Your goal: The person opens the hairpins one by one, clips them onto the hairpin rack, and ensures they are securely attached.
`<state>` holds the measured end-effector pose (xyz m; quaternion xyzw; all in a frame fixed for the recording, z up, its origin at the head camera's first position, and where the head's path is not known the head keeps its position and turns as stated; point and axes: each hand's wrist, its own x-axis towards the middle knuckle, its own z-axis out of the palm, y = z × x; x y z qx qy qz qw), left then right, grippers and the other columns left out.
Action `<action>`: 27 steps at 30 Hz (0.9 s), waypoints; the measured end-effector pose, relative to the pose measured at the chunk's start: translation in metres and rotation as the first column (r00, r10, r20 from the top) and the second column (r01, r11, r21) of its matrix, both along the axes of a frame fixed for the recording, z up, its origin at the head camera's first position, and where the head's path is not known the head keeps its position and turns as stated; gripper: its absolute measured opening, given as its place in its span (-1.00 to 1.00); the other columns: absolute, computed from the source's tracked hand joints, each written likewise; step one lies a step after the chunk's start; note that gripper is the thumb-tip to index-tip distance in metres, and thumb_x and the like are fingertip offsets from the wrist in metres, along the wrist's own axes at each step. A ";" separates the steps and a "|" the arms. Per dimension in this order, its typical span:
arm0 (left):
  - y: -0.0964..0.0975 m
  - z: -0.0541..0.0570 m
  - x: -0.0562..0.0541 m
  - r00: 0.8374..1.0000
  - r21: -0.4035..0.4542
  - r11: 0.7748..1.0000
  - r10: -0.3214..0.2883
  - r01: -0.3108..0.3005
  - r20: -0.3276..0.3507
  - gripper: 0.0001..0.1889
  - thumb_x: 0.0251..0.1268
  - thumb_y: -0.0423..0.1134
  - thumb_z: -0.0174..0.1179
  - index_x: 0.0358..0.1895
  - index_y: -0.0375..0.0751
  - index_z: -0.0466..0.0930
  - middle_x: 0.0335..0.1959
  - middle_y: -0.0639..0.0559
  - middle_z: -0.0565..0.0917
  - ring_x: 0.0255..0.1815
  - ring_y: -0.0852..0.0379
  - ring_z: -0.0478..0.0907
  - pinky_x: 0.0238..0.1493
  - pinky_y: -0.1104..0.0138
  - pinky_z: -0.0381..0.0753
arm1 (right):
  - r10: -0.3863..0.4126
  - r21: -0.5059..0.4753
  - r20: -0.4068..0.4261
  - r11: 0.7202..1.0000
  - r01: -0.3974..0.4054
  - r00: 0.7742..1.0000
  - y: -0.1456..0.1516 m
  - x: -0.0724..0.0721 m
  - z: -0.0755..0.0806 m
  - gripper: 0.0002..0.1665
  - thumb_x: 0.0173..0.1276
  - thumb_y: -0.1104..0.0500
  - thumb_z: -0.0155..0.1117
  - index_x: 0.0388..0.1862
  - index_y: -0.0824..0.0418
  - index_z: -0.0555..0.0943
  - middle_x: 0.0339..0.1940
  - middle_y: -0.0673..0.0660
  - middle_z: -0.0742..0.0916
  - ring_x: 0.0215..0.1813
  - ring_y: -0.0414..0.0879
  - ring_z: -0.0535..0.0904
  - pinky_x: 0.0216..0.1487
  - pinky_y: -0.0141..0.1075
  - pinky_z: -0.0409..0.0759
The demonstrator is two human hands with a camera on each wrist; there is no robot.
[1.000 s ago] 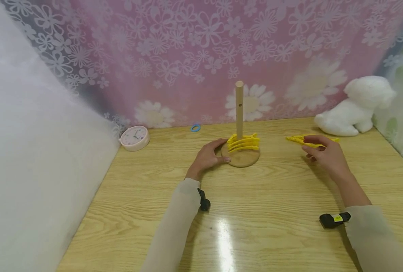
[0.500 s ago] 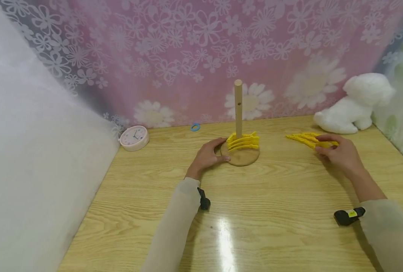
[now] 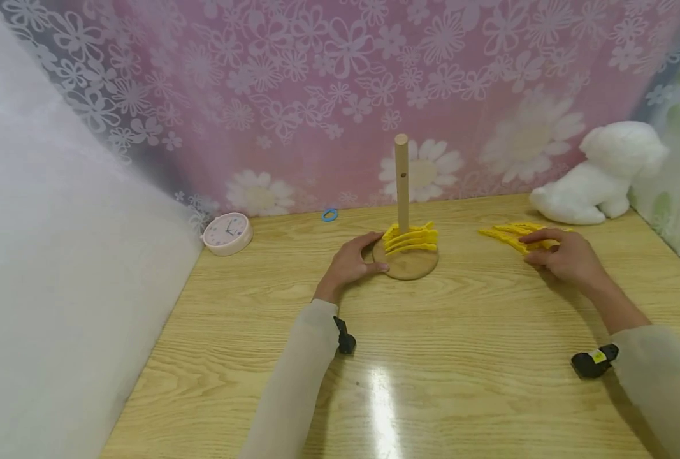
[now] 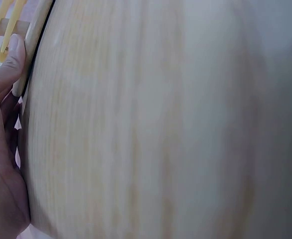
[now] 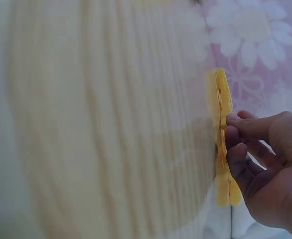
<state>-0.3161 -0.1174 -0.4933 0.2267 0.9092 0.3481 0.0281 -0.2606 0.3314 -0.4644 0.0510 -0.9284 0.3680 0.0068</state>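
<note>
In the head view, a round wooden base [image 3: 410, 268] carries an upright wooden rod [image 3: 402, 185]. Several yellow curved pieces [image 3: 411, 241] are stacked around the rod's foot. My left hand [image 3: 348, 262] holds the base by its left rim, thumb on top, also seen in the left wrist view. Over to the right, flat yellow openwork pieces [image 3: 503, 234] lie on the table; how many cannot be told. My right hand [image 3: 566, 255] pinches one near its front edge. In the right wrist view, thumb and index finger meet at the yellow piece [image 5: 221, 99]; the other fingers are curled.
A pink round clock [image 3: 227, 233] stands at the table's back left. Near the curtain [image 3: 317, 95] lies a blue ring [image 3: 329, 215]. A white plush dog [image 3: 609, 172] sits at the back right, just behind the yellow pieces. The wood-grain table [image 3: 248, 357] spans the front.
My right hand has moved right onto the loose yellow pieces, then slightly left, and they have shifted a little left. My left hand has stayed on the base.
</note>
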 end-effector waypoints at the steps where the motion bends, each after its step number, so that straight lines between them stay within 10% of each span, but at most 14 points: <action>1: 0.000 0.000 0.000 1.000 0.001 1.000 0.002 -0.002 0.003 -0.15 0.25 0.13 0.49 0.59 0.17 0.35 0.60 0.09 0.34 0.63 0.08 0.22 0.62 0.09 0.20 | 0.005 -0.015 0.021 1.000 -0.005 1.000 -0.003 0.000 0.001 -0.52 0.46 0.12 0.44 0.27 0.29 0.64 -0.05 0.35 0.76 -0.49 -0.19 0.50 -0.53 -0.31 0.48; 6: 0.000 0.000 0.000 1.000 -0.011 1.000 0.004 -0.004 0.002 -0.16 0.26 0.14 0.47 0.60 0.18 0.33 0.62 0.09 0.31 0.64 0.10 0.20 0.62 0.08 0.19 | 0.038 -0.066 0.085 0.997 -0.033 0.996 -0.014 0.002 0.005 -0.46 0.46 0.11 0.44 0.35 0.26 0.58 -0.35 0.21 0.80 -0.54 -0.12 0.55 -0.55 -0.27 0.53; 14: -0.001 -0.001 -0.001 1.000 -0.002 1.000 -0.008 0.008 -0.002 -0.13 0.25 0.13 0.48 0.60 0.11 0.33 0.61 0.05 0.33 0.62 0.05 0.23 0.62 0.10 0.20 | 0.057 0.004 0.038 0.998 -0.057 0.998 -0.011 0.003 0.000 -0.24 0.44 -0.03 0.46 0.39 0.42 0.47 0.27 0.58 0.56 0.32 0.52 0.38 0.23 0.34 0.36; 27: -0.001 -0.001 -0.002 1.000 -0.013 1.000 -0.021 0.021 -0.006 -0.12 0.26 0.13 0.47 0.62 0.09 0.30 0.61 0.05 0.33 0.62 0.04 0.24 0.61 0.10 0.21 | 0.028 0.026 0.060 0.999 -0.030 0.998 -0.013 0.007 -0.001 -0.35 0.51 -0.08 0.36 0.35 0.32 0.50 0.32 0.47 0.56 -0.10 0.16 0.53 -0.19 -0.11 0.52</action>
